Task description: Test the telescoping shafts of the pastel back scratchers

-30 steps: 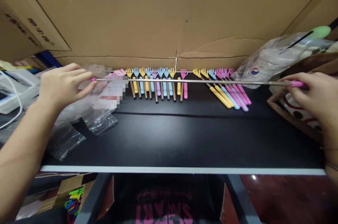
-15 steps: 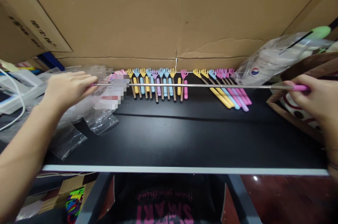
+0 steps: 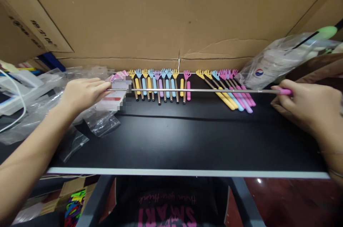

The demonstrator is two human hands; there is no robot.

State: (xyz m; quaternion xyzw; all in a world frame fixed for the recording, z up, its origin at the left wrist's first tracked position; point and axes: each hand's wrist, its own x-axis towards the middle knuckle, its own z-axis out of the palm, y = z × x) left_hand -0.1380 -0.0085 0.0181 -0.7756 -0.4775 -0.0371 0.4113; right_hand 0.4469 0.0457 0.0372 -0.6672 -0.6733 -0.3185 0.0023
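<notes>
"So, how far along are we, seen from your end?"

"Partway, I'd judge. Through the head view I count six sleeved scratchers (image 3: 238,99) slanting together toward the right of the black surface (image 3: 171,141), and those look done to me."

"And what's left?"

"Nine bare-rodded scratchers (image 3: 164,96), lined up left of them near the cardboard (image 3: 182,16). Loose sleeves (image 3: 160,84) lie among them, roughly one beside each rod, none fitted. I'd put that whole row down as outstanding."

"What about the one being handled?"

"A long metal rod (image 3: 193,90), stretched nearly level between the two hands, seemingly raised above the surface. It has a pink sleeve (image 3: 285,91) at its right end, so I'd call this one well advanced, though I can't vouch that it's finished."

"Tell me about the hands."

"Well apart, each closed on an end. The right hand (image 3: 305,105) grips the pink sleeve. The left hand (image 3: 83,93) is wrapped around the rod's other tip, near some plastic bags (image 3: 100,121); its fingers hide that end, so I can't tell whether a claw head is there."
</notes>
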